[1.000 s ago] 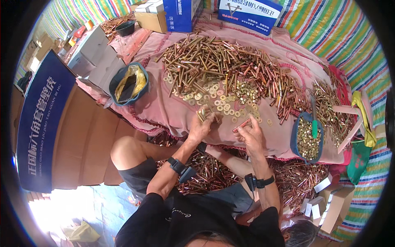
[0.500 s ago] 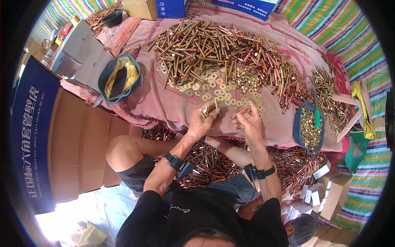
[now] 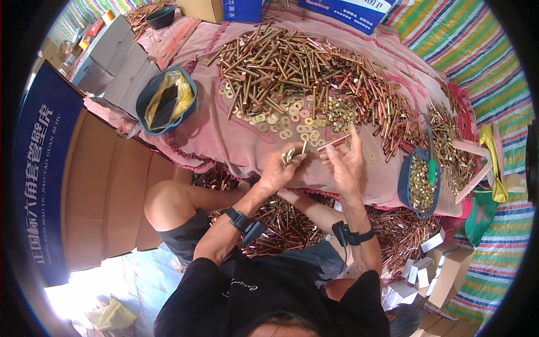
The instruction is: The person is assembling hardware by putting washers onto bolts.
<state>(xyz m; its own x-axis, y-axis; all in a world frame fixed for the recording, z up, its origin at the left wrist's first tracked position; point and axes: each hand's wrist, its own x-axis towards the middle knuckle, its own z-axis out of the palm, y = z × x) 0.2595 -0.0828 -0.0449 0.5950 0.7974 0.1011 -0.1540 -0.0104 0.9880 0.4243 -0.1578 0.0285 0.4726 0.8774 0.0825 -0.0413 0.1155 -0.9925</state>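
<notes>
Brass-gold bolts (image 3: 292, 67) and washers (image 3: 281, 121) on pink cloth (image 3: 224, 140); blue bucket (image 3: 418, 185); multicoloured striped tarp (image 3: 477, 73); black shirt (image 3: 269, 297).

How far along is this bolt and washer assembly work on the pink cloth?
Done so far: apparently the heap of brass-coloured bolts on the floor under the table edge, though that is a guess. In hand: the left hand has a grip on a few short bolts; the right hand holds one long copper-coloured bolt. Left: the big pile of loose bolts and flat round washers, so most remains.
</notes>
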